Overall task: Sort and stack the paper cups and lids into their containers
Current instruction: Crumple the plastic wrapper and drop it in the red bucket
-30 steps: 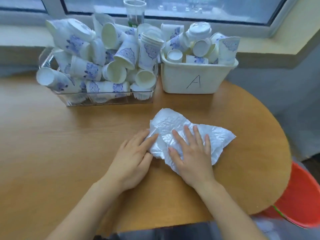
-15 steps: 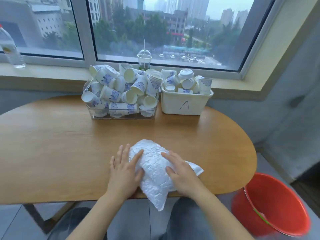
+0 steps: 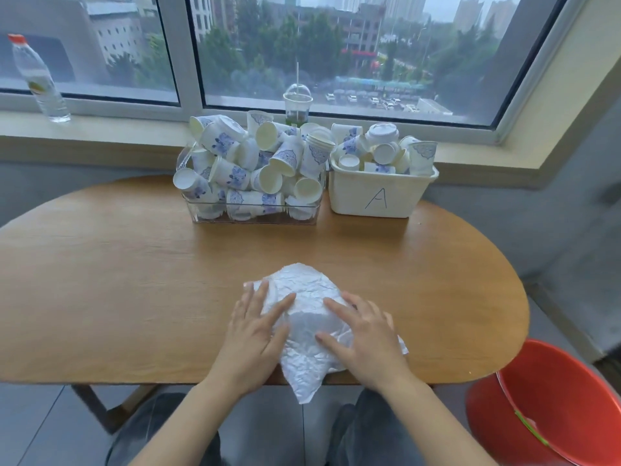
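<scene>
Both hands (image 3: 304,334) flat on crumpled bag (image 3: 307,299), overhanging table (image 3: 117,280) edge

Paper cups (image 3: 250,169), white with blue print, heaped loose and tumbled every way in clear bin (image 3: 201,215) at far table edge, pile rising above rim. Just right of it, white tub (image 3: 353,196) marked "A": more cups, some upright, some tipped, plus white lid (image 3: 383,131) on top.

Both hands flat on crumpled white bag (image 3: 311,319), near table (image 3: 134,280) edge.
Left hand (image 3: 253,334), right hand (image 3: 364,338) fingers straight. Far side: clear bin (image 3: 255,215) and tub "A" (image 3: 379,196), cups heaped.
</scene>
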Demonstrator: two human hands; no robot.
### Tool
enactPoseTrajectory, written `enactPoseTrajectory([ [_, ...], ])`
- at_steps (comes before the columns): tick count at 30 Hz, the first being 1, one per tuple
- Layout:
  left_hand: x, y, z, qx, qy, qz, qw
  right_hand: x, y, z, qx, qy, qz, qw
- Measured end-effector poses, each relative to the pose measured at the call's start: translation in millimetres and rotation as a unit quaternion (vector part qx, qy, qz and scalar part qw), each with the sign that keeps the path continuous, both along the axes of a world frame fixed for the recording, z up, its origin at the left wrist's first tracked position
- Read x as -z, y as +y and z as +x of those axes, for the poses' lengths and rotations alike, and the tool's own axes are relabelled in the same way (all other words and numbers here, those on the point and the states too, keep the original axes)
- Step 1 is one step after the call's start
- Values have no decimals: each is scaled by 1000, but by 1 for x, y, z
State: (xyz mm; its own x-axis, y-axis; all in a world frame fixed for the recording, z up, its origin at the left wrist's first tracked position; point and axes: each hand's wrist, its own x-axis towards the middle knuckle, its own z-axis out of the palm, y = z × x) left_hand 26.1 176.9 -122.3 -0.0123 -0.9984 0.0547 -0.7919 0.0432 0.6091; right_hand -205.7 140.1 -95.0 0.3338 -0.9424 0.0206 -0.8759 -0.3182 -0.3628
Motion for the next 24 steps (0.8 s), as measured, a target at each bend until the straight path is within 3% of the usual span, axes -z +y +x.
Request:
enactPoseTrajectory([
  [4, -1, -9, -8, -45, 8, 23, 999, 3, 1, -5, -11, 42, 22, 999],
  [10, 3, -25, -29, 26, -5, -7, 1000, 8, -1, -25, -69, -34, 110, 991],
  [20, -11, -43, -81, 134, 65, -27, 988, 12, -3, -79, -53, -49, 69, 995],
  [24, -14, -52, -107, 147, 116, -20, 982, 12, 0, -105, -16, -102, 71, 992],
])
